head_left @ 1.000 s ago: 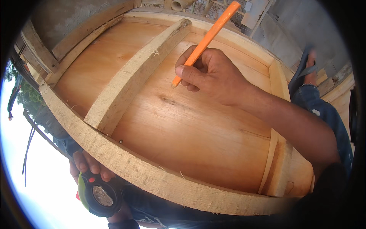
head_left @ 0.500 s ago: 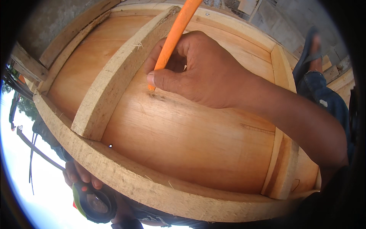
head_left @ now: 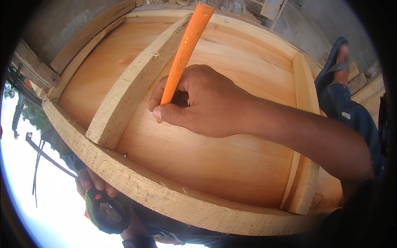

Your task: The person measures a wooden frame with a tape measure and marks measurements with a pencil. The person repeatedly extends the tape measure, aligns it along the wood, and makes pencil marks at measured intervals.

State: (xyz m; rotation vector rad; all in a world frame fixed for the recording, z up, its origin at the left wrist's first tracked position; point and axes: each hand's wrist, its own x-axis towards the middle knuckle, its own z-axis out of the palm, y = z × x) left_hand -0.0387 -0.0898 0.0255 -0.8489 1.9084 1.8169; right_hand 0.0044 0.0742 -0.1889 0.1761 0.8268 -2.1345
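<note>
My right hand (head_left: 206,101) pinches an orange carpenter's pencil (head_left: 184,53) between thumb and fingers. The pencil leans up and away to the right, its lower end near the plywood panel (head_left: 215,169); whether the tip touches is hard to see. To the left of this hand, a rough wooden crosspiece (head_left: 136,82) runs across the panel. Beyond the near frame rail (head_left: 165,190), at the lower left, my left hand (head_left: 95,182) has its fingers curled around a black and green tape measure (head_left: 109,215). Part of that hand is hidden behind the tape measure.
Another crosspiece (head_left: 304,177) stands at the panel's right, partly under my forearm. A person's foot in a sandal (head_left: 337,62) and a blue trouser leg (head_left: 351,103) are at the right. Loose boards (head_left: 35,62) lie by the grey wall (head_left: 70,29) at the far left.
My right hand has moved nearer and slightly left with the pencil, covering the dark mark on the panel. The tape measure shows slightly further right in the view.
</note>
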